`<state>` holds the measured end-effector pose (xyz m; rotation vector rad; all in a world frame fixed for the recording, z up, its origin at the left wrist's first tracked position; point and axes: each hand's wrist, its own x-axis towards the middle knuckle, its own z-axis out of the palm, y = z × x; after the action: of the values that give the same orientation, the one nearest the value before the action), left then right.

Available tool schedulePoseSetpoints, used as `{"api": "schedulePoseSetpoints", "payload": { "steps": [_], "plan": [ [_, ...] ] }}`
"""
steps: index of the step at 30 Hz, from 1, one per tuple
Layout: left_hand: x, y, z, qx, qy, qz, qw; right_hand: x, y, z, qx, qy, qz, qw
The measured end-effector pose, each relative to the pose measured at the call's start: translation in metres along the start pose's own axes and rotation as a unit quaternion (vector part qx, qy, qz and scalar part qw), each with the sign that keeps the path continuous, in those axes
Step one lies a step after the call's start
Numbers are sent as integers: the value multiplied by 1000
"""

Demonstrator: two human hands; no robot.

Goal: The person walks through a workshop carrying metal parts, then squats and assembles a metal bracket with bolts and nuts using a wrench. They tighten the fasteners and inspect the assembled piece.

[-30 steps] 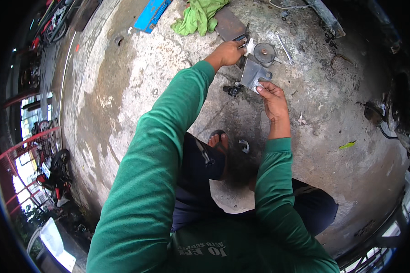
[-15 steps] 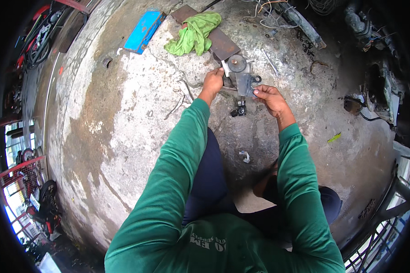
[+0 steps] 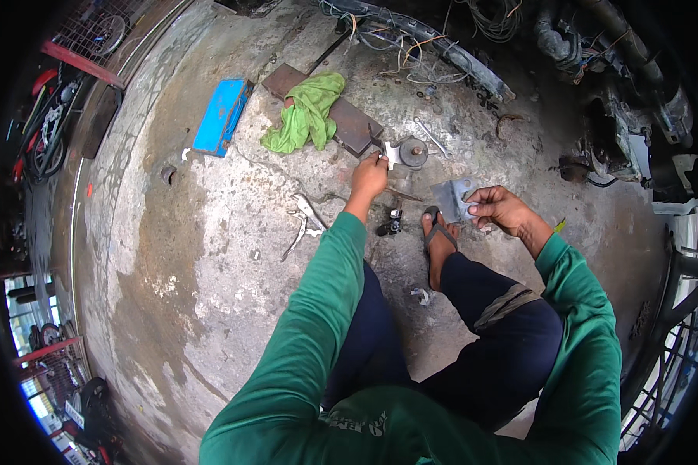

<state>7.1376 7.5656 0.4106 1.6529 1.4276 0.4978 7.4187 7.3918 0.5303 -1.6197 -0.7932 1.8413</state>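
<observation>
My left hand [image 3: 370, 178] is closed at the edge of a metal part with a round grey disc [image 3: 413, 153] and a pale flat tab, low over the concrete floor. A short dark piece stands by its fingertips; what it belongs to is unclear. To the right, my right hand [image 3: 500, 211] pinches a bent grey metal plate with holes [image 3: 451, 198] between thumb and fingers, above my sandalled foot [image 3: 440, 244]. Between the hands and nearer me lies a small black fitting [image 3: 390, 223]. A wrench [image 3: 432, 138] rests beyond the disc.
A green cloth [image 3: 306, 116] lies over a rusty steel plate [image 3: 358, 128], with a blue metal case [image 3: 222, 118] to its left. Pale pliers-like metal pieces [image 3: 306, 221] lie left of my left hand. Wires, a long metal beam [image 3: 457, 54] and machine parts [image 3: 620, 132] line the far right.
My right hand has drawn the grey plate away to the right, apart from the disc part. My left hand has shifted that part slightly right of the steel plate. My foot now shows.
</observation>
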Motion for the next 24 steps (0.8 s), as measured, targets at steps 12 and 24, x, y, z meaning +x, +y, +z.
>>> {"api": "schedulePoseSetpoints", "payload": {
  "steps": [12, 24],
  "plan": [
    [-17, 0, -6, -362, -50, -151, 918, 135, 69, 85, 148, 63, -158, 974],
    [-11, 6, -11, -278, -92, -133, 947, 151, 65, 64, 41, 15, -147, 988]
  ]
}}
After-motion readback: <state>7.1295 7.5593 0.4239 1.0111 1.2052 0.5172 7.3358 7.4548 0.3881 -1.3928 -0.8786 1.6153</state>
